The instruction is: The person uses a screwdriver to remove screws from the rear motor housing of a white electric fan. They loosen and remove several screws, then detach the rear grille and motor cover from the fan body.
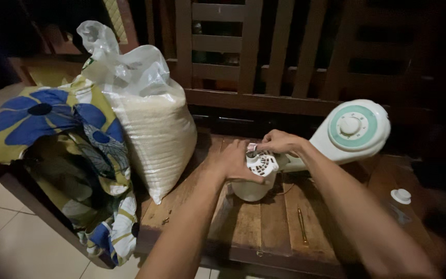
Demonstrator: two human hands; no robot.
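A white fan motor housing [256, 181] with a vented back stands on a wooden bench [264, 227]; its stand leads right to a round white base with a green dial ring [354, 129]. My left hand [236, 163] grips the housing from the left side. My right hand [280, 142] pinches a small part at the housing's top, with its fingers closed on it; what the part is stays too small to tell.
A clear sack of white rice [153, 124] leans at the bench's left, beside a blue and yellow flowered cloth [63, 129]. A thin yellow-handled tool [302, 225] and small screws [166, 219] lie on the planks. A white knob [401, 196] sits at right. Wooden slats stand behind.
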